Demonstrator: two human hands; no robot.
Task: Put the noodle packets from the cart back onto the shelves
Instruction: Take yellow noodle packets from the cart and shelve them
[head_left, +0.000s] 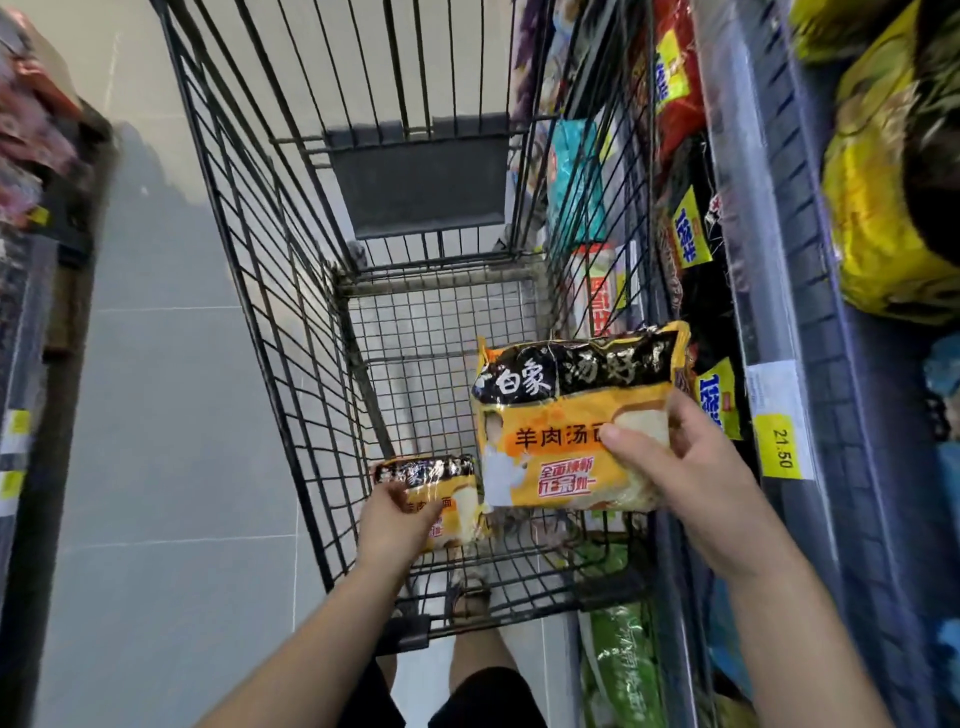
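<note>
Your right hand (691, 467) clamps yellow-black noodle packet (556, 415): thumb pressed on front, fingers wrapped round right edge. Packet held face-up over near right corner of cart (421, 187), just beside shelf (763, 280) rail. Your left hand (400, 525) grips second noodle packet (452, 493) by its left side, low inside cart. Yellow price tag (782, 447) reading 21.50 on rail, right of raised packet. Other packets (878, 228) stacked on shelf.

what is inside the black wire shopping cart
A lower orange-and-black plastic noodle packet gripped by the left hand, and a raised matching packet in the right hand. Elsewhere only the wire floor shows; what lies beneath packets and hands is hidden.
</note>
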